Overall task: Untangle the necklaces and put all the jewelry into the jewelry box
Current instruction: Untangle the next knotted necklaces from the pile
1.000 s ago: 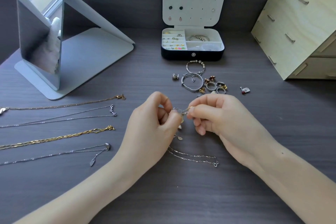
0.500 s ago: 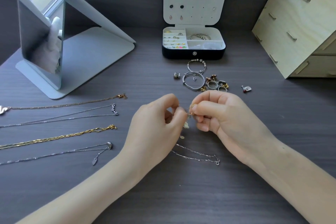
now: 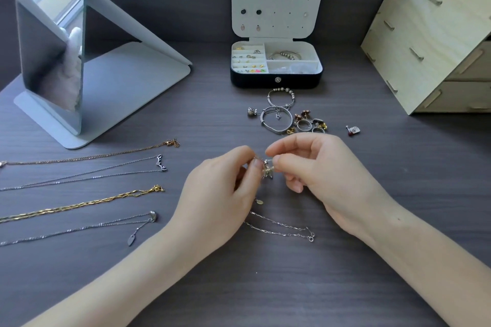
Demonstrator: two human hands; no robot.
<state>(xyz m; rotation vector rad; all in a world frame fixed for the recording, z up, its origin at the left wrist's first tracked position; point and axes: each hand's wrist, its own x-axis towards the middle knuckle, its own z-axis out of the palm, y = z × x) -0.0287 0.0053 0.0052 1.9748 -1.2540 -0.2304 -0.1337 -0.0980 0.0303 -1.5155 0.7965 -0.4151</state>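
In the head view, a small knot (image 3: 267, 170) of tangled necklace was pinched by the left hand (image 3: 220, 194) and the right hand (image 3: 326, 175), both clamped on it just above the desk (image 3: 398, 194). Its loose chain (image 3: 279, 229) was trailed beneath. The open jewelry box (image 3: 276, 83) was set well behind. Were the knot pulled too hard, it could be tightened or the fine chain snapped.

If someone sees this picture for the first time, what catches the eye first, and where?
At the middle of the dark table, the left hand and the right hand both pinch a small tangled chain. Behind them an open jewelry box stands with its white lid up; four stretched-out necklaces lie in a row at the left.
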